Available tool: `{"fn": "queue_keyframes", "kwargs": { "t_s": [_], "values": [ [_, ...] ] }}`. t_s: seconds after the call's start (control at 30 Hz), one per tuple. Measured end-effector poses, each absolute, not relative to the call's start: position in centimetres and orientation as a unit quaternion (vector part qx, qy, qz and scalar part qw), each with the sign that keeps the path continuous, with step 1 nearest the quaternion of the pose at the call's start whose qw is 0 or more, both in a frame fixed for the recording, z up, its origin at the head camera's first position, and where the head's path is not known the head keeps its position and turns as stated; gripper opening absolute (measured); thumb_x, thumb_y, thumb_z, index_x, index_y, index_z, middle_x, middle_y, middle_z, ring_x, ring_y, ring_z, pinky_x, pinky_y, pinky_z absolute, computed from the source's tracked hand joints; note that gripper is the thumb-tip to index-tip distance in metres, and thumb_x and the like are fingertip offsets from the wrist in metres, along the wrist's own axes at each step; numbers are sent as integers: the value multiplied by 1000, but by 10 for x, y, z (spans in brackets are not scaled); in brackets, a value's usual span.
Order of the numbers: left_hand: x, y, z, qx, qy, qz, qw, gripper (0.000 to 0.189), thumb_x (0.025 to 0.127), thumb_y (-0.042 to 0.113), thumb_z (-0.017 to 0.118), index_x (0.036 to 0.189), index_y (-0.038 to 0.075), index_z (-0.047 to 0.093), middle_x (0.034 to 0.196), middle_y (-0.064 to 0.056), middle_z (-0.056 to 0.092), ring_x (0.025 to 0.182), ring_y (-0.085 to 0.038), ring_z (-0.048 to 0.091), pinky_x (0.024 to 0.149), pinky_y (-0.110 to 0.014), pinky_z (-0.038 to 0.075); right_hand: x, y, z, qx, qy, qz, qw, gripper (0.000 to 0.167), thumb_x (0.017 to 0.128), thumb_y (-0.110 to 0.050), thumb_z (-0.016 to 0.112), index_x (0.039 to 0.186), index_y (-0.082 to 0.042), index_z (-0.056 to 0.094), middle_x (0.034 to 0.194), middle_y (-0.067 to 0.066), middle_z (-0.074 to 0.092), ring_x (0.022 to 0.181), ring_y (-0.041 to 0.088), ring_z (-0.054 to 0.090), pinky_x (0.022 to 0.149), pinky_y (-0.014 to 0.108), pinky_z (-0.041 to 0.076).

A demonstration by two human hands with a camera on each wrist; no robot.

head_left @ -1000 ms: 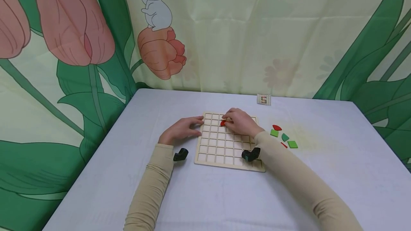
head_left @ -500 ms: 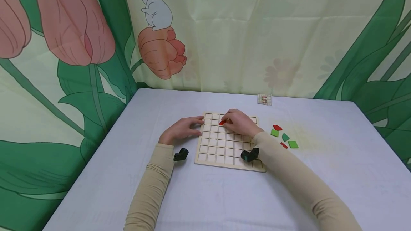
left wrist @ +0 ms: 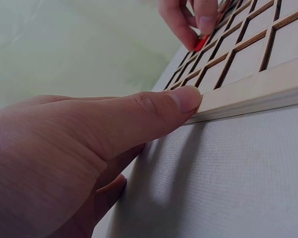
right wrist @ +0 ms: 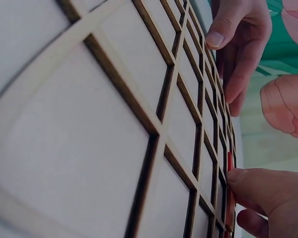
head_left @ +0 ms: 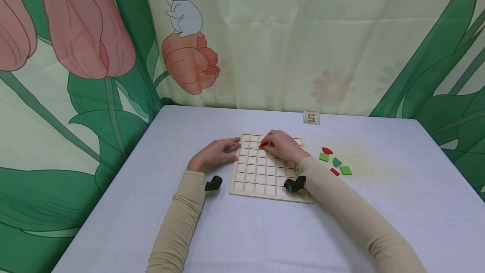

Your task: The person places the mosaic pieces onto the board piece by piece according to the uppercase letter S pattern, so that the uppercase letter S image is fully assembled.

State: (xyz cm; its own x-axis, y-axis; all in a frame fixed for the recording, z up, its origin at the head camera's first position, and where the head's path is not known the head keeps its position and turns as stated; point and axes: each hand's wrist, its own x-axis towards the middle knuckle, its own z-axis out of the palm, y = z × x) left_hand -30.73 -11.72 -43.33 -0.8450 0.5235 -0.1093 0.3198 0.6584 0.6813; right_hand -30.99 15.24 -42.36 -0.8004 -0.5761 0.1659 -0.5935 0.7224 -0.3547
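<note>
A wooden grid board (head_left: 265, 176) lies flat on the table. My left hand (head_left: 223, 151) rests beside the board's left edge, fingers straight, and its thumb (left wrist: 159, 111) presses against the board's rim (left wrist: 258, 91). My right hand (head_left: 268, 143) reaches over the board's far rows and pinches a small red piece (head_left: 262, 145) down at a cell. The left wrist view shows the red piece (left wrist: 202, 42) under those fingertips (left wrist: 206, 22). In the right wrist view the thumb (right wrist: 268, 191) lies against the red piece (right wrist: 230, 166).
Loose pieces lie right of the board: a red one (head_left: 327, 151), a green square (head_left: 323, 157), a dark green one (head_left: 336, 162), a thin red one (head_left: 334, 171) and a green diamond (head_left: 345, 170). A small card (head_left: 311, 117) stands by the curtain.
Almost nothing has moved. My right hand stays on the red piece at the far rows, with only a slight shift of the wrist. The left hand is still.
</note>
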Motion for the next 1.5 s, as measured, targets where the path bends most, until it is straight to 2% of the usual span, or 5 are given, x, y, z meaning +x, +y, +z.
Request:
{"fn": "queue_keyframes", "kwargs": {
  "t_s": [0.53, 0.77, 0.97, 1.2, 1.5],
  "values": [
    [-308, -116, -433, 247, 896, 337, 149, 54, 89, 22, 74, 137, 7, 57, 156, 3, 36, 145, -17, 27, 117, -37, 24, -306, 157, -423, 300, -930, 212, 27, 21, 92, -12, 68, 111, -5, 73, 108, 10, 66, 101, 28, 59, 91, 43, 49],
    [-307, -116, -432, 243, 897, 337, 149, 54, 89, 22, 74, 137, 8, 57, 156, 4, 35, 146, -17, 26, 117, -37, 23, -303, 174, -419, 257, -930, 260, 23, 23, 95, -14, 64, 114, -3, 71, 112, 11, 65, 100, 29, 61, 90, 45, 50],
    [-306, -116, -432, 240, 898, 337, 151, 54, 89, 23, 74, 138, 9, 57, 156, 4, 35, 145, -16, 26, 117, -37, 24, -290, 208, -414, 180, -941, 287, 13, 27, 96, -18, 63, 118, -4, 69, 117, 14, 62, 103, 31, 57, 88, 47, 49],
    [-307, -118, -433, 252, 898, 328, 146, 54, 89, 24, 74, 137, 8, 57, 156, 2, 36, 145, -18, 28, 117, -37, 25, -270, 263, -415, 87, -953, 292, 6, 34, 97, -21, 61, 126, -3, 63, 127, 20, 57, 111, 37, 52, 92, 52, 47],
    [-305, -121, -432, 255, 898, 327, 144, 54, 89, 25, 74, 137, 8, 57, 155, 2, 37, 145, -18, 28, 117, -37, 25, -249, 326, -417, 20, -956, 285, -66, 53, 99, -32, 57, 139, 2, 49, 134, 27, 47, 119, 44, 44, 94, 59, 46]
  ]
}}
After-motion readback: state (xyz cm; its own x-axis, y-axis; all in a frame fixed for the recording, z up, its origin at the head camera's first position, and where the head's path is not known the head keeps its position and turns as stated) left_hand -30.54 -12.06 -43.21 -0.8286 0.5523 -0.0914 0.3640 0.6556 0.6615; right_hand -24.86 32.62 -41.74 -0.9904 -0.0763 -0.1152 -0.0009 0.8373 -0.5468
